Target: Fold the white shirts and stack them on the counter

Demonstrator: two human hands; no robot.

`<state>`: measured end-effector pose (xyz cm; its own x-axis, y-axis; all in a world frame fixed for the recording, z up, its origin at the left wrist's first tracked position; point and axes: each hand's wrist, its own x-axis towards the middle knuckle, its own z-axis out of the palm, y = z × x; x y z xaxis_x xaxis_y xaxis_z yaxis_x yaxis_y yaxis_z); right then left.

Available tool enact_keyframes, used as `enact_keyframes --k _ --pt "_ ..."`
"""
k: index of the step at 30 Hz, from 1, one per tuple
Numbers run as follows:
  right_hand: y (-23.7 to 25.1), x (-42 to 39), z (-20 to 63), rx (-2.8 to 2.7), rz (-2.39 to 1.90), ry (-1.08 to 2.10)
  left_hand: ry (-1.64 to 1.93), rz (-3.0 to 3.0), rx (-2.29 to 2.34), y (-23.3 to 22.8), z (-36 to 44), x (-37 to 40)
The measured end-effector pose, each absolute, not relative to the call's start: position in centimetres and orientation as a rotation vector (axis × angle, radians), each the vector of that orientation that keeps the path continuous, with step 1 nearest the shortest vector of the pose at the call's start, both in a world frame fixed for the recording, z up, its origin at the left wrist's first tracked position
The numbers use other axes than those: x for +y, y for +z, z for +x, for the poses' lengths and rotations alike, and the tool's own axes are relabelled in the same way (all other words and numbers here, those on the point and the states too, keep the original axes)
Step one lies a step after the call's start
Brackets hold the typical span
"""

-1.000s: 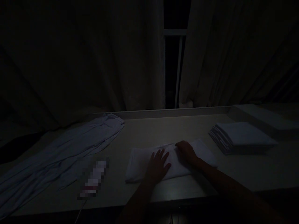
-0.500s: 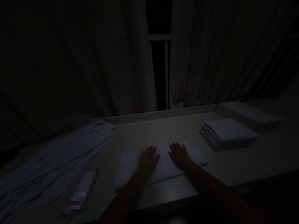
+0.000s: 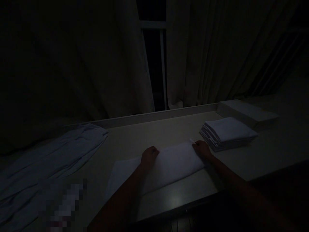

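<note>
A folded white cloth (image 3: 176, 162) lies lengthwise along the table's front part in dim light. At its far edge, left of the middle, my left hand (image 3: 149, 156) is closed, fingers curled in a pinch on the fabric. My right hand (image 3: 202, 149) pinches the cloth's far right corner, where a small bit of the edge sticks up. To the right of that hand is a neat stack of folded white cloths (image 3: 230, 130). My left forearm covers part of the cloth's left portion.
Long loose white fabric (image 3: 55, 154) is spread on the left of the pale table (image 3: 173, 198). A pixelated patch (image 3: 66, 203) hides something near the front left. A pale box-like block (image 3: 248, 111) stands behind the stack. Curtains (image 3: 96, 64) hang beyond the raised back edge.
My hands have gone from lying flat on the cloth to pinching its far edge. The right hand has moved outward to the right corner. The view has shifted slightly.
</note>
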<state>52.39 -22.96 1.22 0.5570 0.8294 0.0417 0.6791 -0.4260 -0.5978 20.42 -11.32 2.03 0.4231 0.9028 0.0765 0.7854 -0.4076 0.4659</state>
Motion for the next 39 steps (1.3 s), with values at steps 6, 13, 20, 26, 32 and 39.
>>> enact_keyframes --k 6,13,20,26,32,39 --pt "0.0 -22.2 52.4 -1.137 -2.218 0.281 0.426 2.388 1.512 2.0 21.0 -10.9" --pt "0.5 -22.1 52.2 -1.152 -2.251 0.268 0.460 2.546 1.498 4.2 21.6 -12.7" --pt "1.7 -27.5 50.2 -1.029 -2.210 0.144 0.402 2.883 1.077 3.5 20.1 -21.6" --pt "0.0 -32.9 48.9 -0.927 -2.039 0.293 0.277 2.921 1.182 0.3 18.4 -24.5" --pt "0.3 -34.0 49.5 -0.876 -1.877 0.404 0.213 2.931 1.211 0.2 18.0 -24.9" --pt "0.4 -34.9 48.9 -0.924 -1.815 0.527 0.025 2.882 1.221 0.2 16.2 -26.5"
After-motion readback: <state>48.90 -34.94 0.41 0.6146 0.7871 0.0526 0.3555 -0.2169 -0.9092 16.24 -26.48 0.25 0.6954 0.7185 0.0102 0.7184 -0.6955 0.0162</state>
